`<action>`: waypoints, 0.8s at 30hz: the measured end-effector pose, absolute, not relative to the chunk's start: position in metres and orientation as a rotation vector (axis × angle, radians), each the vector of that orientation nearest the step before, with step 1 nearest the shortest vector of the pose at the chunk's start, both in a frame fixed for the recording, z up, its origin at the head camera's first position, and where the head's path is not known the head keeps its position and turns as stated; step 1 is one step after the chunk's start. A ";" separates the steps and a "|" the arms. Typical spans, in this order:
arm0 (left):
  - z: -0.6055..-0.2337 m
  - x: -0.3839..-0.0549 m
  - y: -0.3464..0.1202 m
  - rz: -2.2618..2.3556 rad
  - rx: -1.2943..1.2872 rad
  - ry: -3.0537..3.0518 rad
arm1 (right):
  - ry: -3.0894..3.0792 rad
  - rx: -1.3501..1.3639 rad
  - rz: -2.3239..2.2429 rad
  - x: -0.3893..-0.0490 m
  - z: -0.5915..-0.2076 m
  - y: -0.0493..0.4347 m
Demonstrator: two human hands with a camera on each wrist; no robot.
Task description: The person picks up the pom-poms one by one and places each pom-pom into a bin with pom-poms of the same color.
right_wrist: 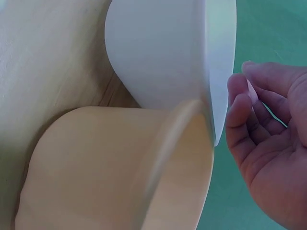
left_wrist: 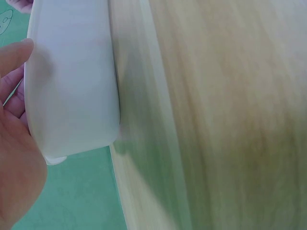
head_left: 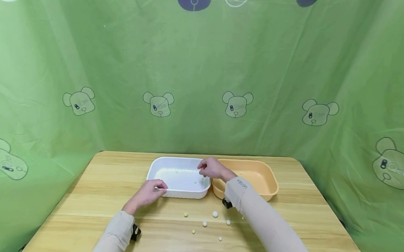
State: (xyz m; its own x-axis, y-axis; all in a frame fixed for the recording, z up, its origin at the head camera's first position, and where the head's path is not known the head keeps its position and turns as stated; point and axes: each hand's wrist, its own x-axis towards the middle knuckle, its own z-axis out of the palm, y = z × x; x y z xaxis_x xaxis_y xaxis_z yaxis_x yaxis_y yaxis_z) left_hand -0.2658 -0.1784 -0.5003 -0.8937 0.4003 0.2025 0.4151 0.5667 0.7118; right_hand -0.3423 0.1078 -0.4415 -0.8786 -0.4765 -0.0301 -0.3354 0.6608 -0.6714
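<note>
A white rectangular tub (head_left: 185, 193) stands toward the back of the wooden table. My left hand (head_left: 149, 192) grips its near left rim; in the left wrist view the thumb (left_wrist: 18, 53) lies on the outer side, with fingers behind the rim. My right hand (head_left: 212, 168) hovers over the tub's right end. In the right wrist view its curled fingers (right_wrist: 238, 112) meet the thumb around a small pale thing (right_wrist: 252, 92), mostly hidden. Several small pale balls lie inside the tub, one (head_left: 195, 182) below the right hand.
An orange tub (head_left: 270, 177) adjoins the white tub's right side, partly behind my right forearm, with a small ball (head_left: 242, 173) inside. Several white and yellow balls, including a larger white ball (head_left: 215, 214), lie on the near table (head_left: 172, 238). A green curtain (head_left: 195, 133) hangs behind.
</note>
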 end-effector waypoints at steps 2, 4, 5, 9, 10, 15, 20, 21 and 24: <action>-0.501 -0.266 -0.178 -1.271 -0.719 -2.765 | 2.679 -0.659 -1.011 -0.342 -0.441 0.108; -0.501 -0.266 -0.178 -1.275 -0.720 -2.762 | 2.681 -0.655 -1.006 -0.342 -0.440 0.109; -0.501 -0.266 -0.178 -1.271 -0.720 -2.762 | 2.681 -0.651 -1.006 -0.342 -0.439 0.109; -0.500 -0.266 -0.178 -1.269 -0.714 -2.763 | 2.672 -0.642 -1.025 -0.343 -0.438 0.110; -0.500 -0.266 -0.178 -1.268 -0.713 -2.766 | 2.668 -0.644 -1.032 -0.343 -0.438 0.110; -0.499 -0.265 -0.177 -1.272 -0.720 -2.764 | 2.666 -0.637 -1.036 -0.343 -0.438 0.110; -0.498 -0.265 -0.178 -1.262 -0.721 -2.762 | 2.674 -0.630 -1.010 -0.338 -0.435 0.112; -0.498 -0.265 -0.178 -1.261 -0.722 -2.762 | 2.674 -0.641 -1.007 -0.337 -0.434 0.112; -0.498 -0.264 -0.178 -1.253 -0.724 -2.765 | 2.667 -0.704 -0.999 -0.332 -0.431 0.113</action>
State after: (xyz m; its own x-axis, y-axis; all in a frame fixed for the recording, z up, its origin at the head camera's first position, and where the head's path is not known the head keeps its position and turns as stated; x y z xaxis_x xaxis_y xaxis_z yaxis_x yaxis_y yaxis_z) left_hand -0.2645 -0.1779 -0.4976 -0.8920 0.4031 0.2045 0.4195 0.5701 0.7064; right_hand -0.3318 0.1126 -0.4315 -0.8645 -0.5020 -0.0261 -0.3613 0.6566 -0.6621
